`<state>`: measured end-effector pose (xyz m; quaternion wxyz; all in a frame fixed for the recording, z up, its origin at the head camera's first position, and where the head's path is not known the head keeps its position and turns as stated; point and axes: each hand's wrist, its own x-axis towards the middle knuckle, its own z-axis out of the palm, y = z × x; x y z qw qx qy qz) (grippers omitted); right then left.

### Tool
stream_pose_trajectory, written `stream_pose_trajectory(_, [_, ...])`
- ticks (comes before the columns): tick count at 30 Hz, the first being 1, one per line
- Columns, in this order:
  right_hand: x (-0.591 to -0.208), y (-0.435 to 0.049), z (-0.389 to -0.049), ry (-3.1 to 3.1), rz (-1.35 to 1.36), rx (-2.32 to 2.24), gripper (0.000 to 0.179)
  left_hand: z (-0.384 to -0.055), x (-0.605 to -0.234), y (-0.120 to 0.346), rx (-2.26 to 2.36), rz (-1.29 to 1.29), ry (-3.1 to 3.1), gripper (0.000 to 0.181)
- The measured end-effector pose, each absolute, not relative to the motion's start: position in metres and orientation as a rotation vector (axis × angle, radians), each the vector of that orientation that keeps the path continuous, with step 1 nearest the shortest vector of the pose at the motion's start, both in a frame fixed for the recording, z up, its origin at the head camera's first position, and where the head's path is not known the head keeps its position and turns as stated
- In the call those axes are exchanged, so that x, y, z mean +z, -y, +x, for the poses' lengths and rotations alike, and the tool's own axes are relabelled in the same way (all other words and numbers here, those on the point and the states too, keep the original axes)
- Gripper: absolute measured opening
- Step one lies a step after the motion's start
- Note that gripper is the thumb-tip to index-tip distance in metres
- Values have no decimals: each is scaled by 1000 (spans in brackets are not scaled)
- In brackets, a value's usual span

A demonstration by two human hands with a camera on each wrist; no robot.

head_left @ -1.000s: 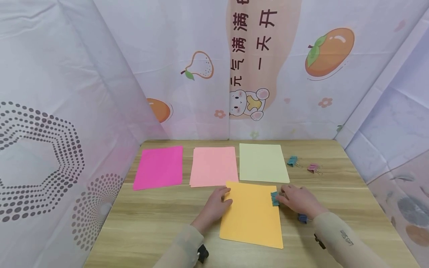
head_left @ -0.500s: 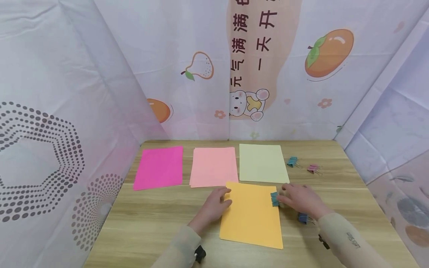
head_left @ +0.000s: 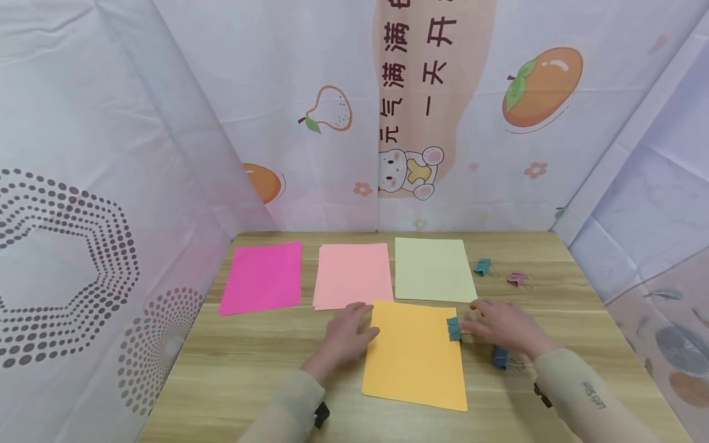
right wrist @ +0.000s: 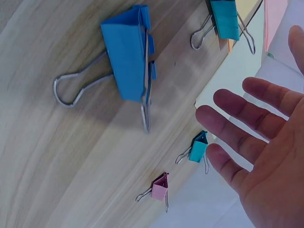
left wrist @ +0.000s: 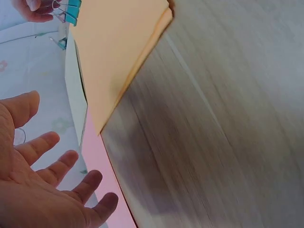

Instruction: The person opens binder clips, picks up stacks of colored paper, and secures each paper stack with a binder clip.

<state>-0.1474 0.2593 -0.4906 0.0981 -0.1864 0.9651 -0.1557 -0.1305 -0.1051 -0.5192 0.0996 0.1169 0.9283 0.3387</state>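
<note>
A stack of orange paper [head_left: 412,363] lies on the wooden table, its sheets slightly fanned at one edge in the left wrist view. A teal binder clip [head_left: 454,330] is clamped on its right edge, handles spread outward in the right wrist view. My right hand [head_left: 506,327] is just right of that clip, its fingers [right wrist: 240,137] apart and holding nothing. On the stack's left side is my left hand [head_left: 344,337]. Its fingers [left wrist: 92,180] are spread and hold nothing.
Magenta [head_left: 262,277], pink [head_left: 353,275] and pale green paper [head_left: 434,269] lie along the back. Right of them sit another teal binder clip [head_left: 484,266] and a pink binder clip [head_left: 519,279]. A larger blue binder clip [head_left: 500,357] lies near my right wrist.
Both hands have drawn outward from the orange stack, the left one leftward and the right one rightward off the clip. The clip stays on the paper's edge.
</note>
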Motion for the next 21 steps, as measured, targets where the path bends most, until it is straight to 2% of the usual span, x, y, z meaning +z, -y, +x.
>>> stream_pose_trajectory(6, [-486, -262, -151, -2855, -530, -454, 59, -131, -525, 114, 896, 310, -2811, 57])
stream_pose_trajectory(21, [-490, -278, -157, -2841, -462, -459, 66, -129, -538, 135, 614, 262, -2938, 64])
